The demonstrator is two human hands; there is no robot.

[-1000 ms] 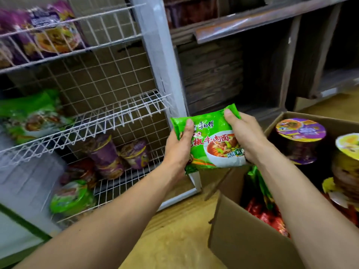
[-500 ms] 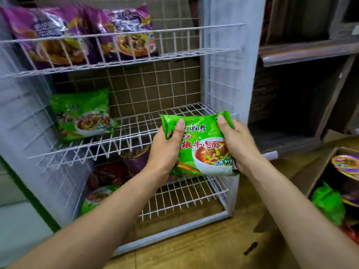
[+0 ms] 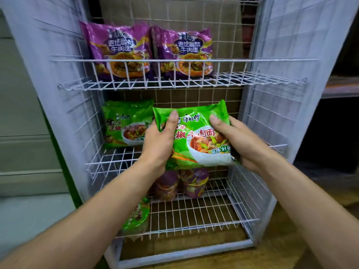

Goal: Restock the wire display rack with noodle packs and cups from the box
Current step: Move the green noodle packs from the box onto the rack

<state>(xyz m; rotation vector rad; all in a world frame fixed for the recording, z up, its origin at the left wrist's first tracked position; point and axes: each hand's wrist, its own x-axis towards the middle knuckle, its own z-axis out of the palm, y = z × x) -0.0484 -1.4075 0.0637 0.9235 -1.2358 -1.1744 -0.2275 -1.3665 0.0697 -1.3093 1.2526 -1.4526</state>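
Both hands on the green noodle pack. L hand grips its left edge, thumb across the front; R hand curls round the right edge, thumb on top. The pack's face-out, slightly tilted, at the right half of the wire rack's mid shelf, just beside a 2nd green pack at the left end. Can't tell if it's resting on the wire. Top shelf: two purple packs, left and centre. Btm shelf: purple cups at the back, green cup at the front-left corner.
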